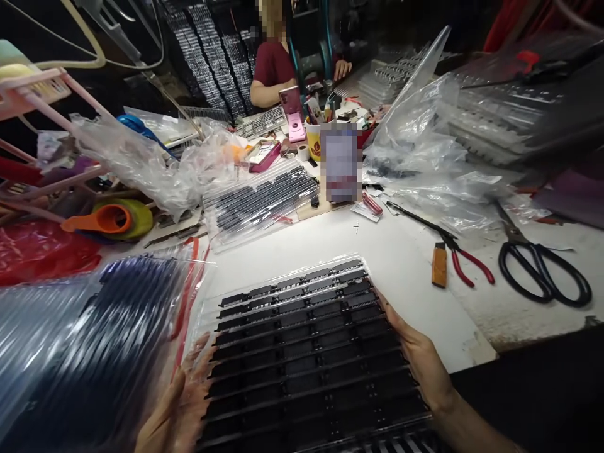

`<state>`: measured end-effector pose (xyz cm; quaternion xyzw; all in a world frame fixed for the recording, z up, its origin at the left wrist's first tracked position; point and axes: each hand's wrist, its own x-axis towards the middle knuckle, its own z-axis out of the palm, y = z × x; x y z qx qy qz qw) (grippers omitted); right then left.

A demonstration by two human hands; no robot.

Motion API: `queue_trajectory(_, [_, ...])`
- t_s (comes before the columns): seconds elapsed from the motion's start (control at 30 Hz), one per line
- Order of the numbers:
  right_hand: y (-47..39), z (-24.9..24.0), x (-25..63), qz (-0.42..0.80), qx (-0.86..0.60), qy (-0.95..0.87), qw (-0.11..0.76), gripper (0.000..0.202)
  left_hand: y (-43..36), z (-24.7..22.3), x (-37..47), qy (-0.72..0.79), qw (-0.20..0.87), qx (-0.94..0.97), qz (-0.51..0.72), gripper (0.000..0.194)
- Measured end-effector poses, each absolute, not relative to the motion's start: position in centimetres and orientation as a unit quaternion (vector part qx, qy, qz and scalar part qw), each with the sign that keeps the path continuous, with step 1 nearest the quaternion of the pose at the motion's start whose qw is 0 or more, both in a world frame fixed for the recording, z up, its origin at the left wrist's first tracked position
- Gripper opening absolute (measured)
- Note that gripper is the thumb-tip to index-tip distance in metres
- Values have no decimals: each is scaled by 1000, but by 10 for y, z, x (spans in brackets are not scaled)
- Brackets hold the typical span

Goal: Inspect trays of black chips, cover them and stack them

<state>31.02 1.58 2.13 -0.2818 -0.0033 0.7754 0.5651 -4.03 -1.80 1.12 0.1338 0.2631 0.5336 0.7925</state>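
A clear plastic tray of black toothed parts (302, 352), apparently several layers thick, lies between my hands at the front of the white table. My right hand (419, 358) wraps round its right edge, fingers partly hidden behind it. On the other side, my left hand (182, 390) grips the tray's left edge, with clear film over some of the fingers. Close by on the left is a large clear bag of dark parts (117, 327) with a red strip (189, 296) along its edge. Another wrapped bundle of black strips (264, 198) lies beyond the tray.
Scissors (542, 270), red-handled pliers (465, 261) and an orange-handled cutter (439, 264) lie on the right. Crumpled plastic bags (434, 157) line the back right. A phone (342, 163) stands before a yellow cup (314, 138). Another person in a maroon sleeve (274, 66) sits opposite.
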Motion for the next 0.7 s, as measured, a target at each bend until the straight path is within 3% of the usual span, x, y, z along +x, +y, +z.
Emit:
queue_trajectory(0.2, [18, 26, 312, 815, -260, -14, 517, 38, -23, 13, -26, 238, 735, 116, 625, 56])
queue_trajectory(0.4, [19, 34, 301, 828, -234, 6, 509, 51, -28, 19, -29, 270, 753, 150, 581, 64])
queue_trajectory(0.6, [18, 32, 296, 857, -207, 16, 472, 44, -27, 17, -30, 342, 725, 133, 583, 52])
queue_trajectory(0.7, [18, 31, 296, 860, -205, 18, 466, 44, -26, 12, -22, 340, 700, 143, 612, 57])
